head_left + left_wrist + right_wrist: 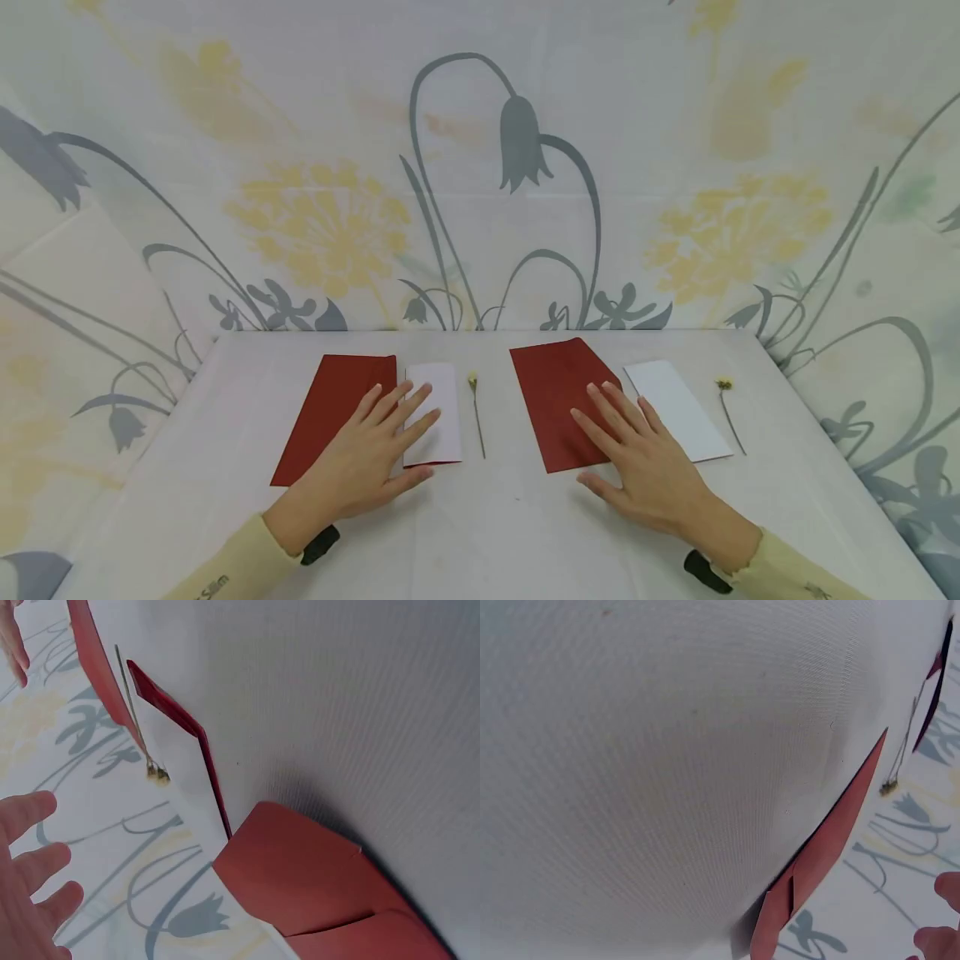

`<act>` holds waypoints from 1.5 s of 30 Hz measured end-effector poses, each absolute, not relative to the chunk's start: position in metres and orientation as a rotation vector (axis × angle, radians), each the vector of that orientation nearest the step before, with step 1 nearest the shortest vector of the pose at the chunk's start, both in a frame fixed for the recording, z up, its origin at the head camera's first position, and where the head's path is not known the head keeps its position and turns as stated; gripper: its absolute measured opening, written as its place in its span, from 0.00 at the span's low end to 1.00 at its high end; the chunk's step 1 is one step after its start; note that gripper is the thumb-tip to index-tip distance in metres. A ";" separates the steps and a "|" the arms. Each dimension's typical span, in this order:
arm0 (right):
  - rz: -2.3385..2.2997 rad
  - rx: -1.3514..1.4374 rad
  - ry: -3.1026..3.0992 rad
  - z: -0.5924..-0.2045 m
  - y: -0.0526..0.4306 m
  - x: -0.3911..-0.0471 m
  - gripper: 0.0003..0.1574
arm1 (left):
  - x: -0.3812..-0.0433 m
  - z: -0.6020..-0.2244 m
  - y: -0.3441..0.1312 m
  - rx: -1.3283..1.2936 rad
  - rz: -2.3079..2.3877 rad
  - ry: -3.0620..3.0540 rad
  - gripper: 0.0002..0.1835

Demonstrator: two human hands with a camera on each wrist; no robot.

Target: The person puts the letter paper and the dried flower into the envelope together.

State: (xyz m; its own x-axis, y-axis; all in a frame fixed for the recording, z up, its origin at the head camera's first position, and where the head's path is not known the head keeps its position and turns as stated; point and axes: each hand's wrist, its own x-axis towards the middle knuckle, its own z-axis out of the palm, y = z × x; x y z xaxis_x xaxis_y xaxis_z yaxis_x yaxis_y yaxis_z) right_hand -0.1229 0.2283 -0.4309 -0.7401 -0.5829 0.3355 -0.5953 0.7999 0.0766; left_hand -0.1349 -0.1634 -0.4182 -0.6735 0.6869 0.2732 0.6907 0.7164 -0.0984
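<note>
My left hand (360,467), fingers spread and straight, is over the left red envelope (322,417) and the white folded card (444,429) beside it. That card shows red along its lower edge. Its folded edges are seen from the side in the left wrist view, near the envelope's flap (289,862). With fingers likewise spread, my right hand (648,471) is over the right red envelope (551,400) and partly covers the edge of a second white card (671,408). Neither hand holds anything. In the right wrist view, the red envelope (832,832) lies beyond bare cloth.
A small dried flower (475,400) on a thin stem lies between the left card and the right envelope. Another yellow flower (723,385) lies right of the right card. White cloth (510,542) covers the table; a flower-patterned curtain (465,208) rises behind it and at both sides.
</note>
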 end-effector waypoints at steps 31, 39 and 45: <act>0.241 1.097 -2.605 -0.439 0.179 -0.132 0.37 | -0.148 -0.430 -0.231 -0.403 -1.213 -2.772 0.20; 0.237 1.223 -2.574 -0.441 0.154 -0.134 0.36 | -0.157 -0.436 -0.249 -0.389 -1.233 -2.888 0.32; 0.190 1.348 -2.576 -0.442 0.129 -0.135 0.37 | -0.160 -0.442 -0.256 -0.362 -1.193 -2.983 0.39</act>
